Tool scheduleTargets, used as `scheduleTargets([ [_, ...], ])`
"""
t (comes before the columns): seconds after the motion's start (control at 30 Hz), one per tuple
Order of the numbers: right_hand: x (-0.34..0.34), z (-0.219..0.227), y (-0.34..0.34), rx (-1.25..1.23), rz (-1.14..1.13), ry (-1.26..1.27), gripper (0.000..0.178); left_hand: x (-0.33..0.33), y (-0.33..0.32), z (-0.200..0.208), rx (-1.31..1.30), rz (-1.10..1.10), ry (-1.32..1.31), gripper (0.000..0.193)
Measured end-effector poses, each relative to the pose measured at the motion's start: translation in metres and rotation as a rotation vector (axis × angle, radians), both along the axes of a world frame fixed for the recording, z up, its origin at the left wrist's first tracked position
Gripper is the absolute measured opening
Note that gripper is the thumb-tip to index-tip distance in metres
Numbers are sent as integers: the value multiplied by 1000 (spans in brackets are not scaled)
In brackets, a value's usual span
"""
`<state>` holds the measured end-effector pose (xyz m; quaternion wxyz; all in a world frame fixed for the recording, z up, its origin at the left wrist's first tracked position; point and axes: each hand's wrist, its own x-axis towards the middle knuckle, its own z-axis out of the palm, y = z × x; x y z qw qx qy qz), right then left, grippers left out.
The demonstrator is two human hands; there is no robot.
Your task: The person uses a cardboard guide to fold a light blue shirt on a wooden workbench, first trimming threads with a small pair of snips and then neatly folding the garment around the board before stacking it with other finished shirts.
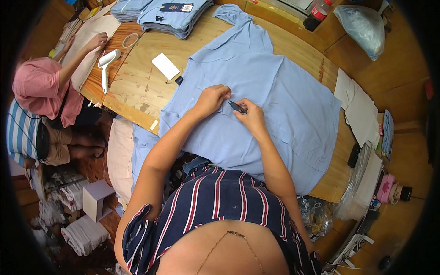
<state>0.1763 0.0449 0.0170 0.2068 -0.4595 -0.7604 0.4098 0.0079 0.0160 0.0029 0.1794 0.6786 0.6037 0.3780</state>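
Observation:
A light blue shirt [293, 96] lies spread over the wooden table, its near edge hanging over the front. My left hand [213, 100] rests on the shirt with its fingers closed in a pinch; what they grip, perhaps a bit of the cloth, is too small to make out. Close beside it, my right hand [251, 114] is shut on small dark thread snips [237, 107], whose tip points toward the left fingers. A dark label [179, 80] shows at the shirt's left edge.
Left of the shirt lie a white card [165, 67], a lint roller [108, 64] and a tape roll [130, 40]. Folded blue shirts [176, 20] are stacked at the back. A bottle [317, 16] stands behind; white papers [360, 107] lie right. Another person [46, 87] works at far left.

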Motion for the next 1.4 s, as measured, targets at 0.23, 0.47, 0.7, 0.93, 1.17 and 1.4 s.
scheduleTargets([
  [0.23, 5, -5, 6, -348, -113, 248, 23, 2, 1, 2, -56, 41, -113, 7],
  [0.47, 11, -7, -7, -527, -250, 658, 35, 17, -10, -4, 72, -78, 126, 7],
  [0.7, 9, -21, -10, -402, -243, 390, 31, 19, -5, -6, 6, 9, 111, 6],
  [0.93, 8, -4, -14, -196, -191, 115, 21, 14, -2, -1, -106, -4, 26, 5],
  [1.17, 4, 3, -8, -153, -115, -39, 20, 15, -1, 0, -114, -15, 3, 5],
  [1.4, 6, 8, -3, -282, -81, 39, 17, 3, 2, -5, -97, 110, -111, 5],
])
